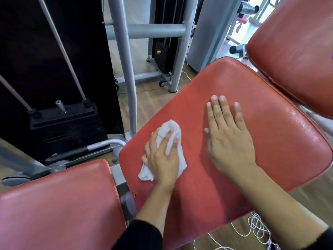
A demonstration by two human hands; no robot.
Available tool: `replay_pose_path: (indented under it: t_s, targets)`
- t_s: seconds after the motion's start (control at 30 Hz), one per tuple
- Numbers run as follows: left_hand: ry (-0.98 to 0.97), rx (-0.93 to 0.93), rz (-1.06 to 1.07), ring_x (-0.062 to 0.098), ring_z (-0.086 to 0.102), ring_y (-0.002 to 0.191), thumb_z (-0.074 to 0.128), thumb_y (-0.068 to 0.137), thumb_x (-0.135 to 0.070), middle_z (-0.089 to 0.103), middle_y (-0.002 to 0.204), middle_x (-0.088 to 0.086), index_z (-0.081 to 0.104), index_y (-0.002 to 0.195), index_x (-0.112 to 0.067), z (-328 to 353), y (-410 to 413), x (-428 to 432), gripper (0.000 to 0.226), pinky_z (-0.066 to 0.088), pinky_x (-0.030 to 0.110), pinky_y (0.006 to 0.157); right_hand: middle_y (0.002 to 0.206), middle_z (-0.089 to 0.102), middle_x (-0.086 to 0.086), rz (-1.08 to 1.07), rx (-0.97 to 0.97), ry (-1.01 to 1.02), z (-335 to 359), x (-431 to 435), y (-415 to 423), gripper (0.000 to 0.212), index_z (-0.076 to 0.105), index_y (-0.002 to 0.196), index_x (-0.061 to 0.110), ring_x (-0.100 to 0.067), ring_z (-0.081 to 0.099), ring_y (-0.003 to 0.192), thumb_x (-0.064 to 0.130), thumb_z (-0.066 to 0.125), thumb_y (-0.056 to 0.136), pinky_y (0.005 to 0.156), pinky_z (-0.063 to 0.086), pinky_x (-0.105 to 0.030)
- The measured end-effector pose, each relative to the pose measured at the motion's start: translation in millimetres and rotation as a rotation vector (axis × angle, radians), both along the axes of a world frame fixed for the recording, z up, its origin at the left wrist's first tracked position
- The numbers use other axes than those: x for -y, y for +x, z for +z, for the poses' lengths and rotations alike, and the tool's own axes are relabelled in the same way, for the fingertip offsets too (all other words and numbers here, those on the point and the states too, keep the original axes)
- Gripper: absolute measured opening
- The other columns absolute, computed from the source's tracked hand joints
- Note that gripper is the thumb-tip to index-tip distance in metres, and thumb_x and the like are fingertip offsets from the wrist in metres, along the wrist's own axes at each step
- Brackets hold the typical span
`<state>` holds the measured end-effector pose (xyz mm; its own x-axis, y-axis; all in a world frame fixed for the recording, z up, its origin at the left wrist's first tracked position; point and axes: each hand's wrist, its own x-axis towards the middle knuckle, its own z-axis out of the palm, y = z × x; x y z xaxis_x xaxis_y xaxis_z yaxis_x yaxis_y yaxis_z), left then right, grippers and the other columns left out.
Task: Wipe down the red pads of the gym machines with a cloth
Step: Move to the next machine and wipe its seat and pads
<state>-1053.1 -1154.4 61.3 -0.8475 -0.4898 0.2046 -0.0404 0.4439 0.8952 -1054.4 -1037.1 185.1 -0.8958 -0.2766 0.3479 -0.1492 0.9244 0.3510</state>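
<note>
A large red seat pad (225, 83) fills the middle of the head view. My left hand (163, 157) presses a crumpled white cloth (173, 129) onto the pad's left part, near its edge, with fingers curled into the cloth. My right hand (228, 134) lies flat on the pad to the right of the cloth, fingers straight and spread, holding nothing. A second red pad (59, 204) sits at the lower left. A third red pad (297, 47) rises at the upper right.
A black weight stack (66, 123) with steel guide rods stands at the left. Grey frame tubes (126, 69) cross behind the pad. White cord (257, 226) lies coiled on the wood floor at the bottom right. More machines stand at the back.
</note>
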Motion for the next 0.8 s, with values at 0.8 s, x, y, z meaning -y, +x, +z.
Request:
replay_pose_path:
  t_s: [0.8]
  targets:
    - [0.106, 0.226, 0.013, 0.014, 0.043, 0.129, 0.044, 0.093, -0.049, 0.053, 0.135, -0.015, 0.062, 0.122, -0.04, -21.3, -68.3, 61.0, 0.035, 0.025, 0.035, 0.105, 0.152, 0.032, -0.019, -0.053, -0.042, -0.084, -11.9, 36.0, -31.3, 0.058, 0.035, 0.143, -0.004, -0.032, 0.025, 0.143, 0.019, 0.038, 0.09, 0.118, 0.008, -0.049]
